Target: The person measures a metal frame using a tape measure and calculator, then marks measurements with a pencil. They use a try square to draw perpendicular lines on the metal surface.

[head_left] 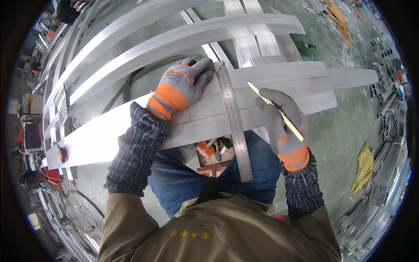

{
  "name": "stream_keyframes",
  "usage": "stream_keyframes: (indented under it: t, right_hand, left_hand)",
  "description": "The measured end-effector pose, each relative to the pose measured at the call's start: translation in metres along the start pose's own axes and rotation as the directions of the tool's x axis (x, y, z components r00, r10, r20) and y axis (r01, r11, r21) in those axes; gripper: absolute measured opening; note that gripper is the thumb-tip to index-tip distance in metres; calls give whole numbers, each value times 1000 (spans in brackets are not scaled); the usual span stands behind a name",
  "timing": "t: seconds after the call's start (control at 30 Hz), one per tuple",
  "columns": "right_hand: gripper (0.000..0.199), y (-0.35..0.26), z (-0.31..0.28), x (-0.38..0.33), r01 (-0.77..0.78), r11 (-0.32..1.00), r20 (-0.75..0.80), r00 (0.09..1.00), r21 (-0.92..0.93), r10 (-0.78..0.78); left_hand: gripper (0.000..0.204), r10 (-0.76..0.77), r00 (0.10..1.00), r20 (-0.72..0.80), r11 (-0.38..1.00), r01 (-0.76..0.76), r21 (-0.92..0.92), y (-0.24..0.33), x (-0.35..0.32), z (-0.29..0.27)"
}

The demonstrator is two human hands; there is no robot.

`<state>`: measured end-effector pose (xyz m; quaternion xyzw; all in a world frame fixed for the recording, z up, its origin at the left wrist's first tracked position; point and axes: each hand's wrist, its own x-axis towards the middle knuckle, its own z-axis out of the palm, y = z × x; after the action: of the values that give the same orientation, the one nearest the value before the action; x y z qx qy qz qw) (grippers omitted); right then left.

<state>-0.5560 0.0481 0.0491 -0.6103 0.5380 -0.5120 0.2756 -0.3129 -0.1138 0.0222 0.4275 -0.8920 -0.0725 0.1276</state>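
A steel square lies across flat silver metal bars in front of me, its graduated blade reaching past their near edge over my lap. My left hand, in a grey and orange glove, grips the square's far end, with fingers curled at the bars' far edge. Right of the blade, my right hand wears a matching glove and is closed around a pale yellow pencil. The pencil's tip points up and left, apart from the blade. Thin lines cross the bar surface near my left hand.
More long silver bars run beyond the work. Below, between my knees, a reddish box holds tools. Stacked metal profiles line the right side, near a yellow cloth or bag. A round reddish object sits at the bars' left end.
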Motion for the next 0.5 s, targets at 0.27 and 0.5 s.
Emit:
stream_keyframes:
  t: [0.27,0.5]
  right_hand:
    - [20,31,25,34,126,988,47,991,-94,-122]
    - [19,37,35,51,157,971,59,987,-178,-149]
  left_hand:
    - [39,-6,1000,13,1000,6,-9,1,0,-1]
    - [41,1,1000,11,999,-1,-34,-1,1,0]
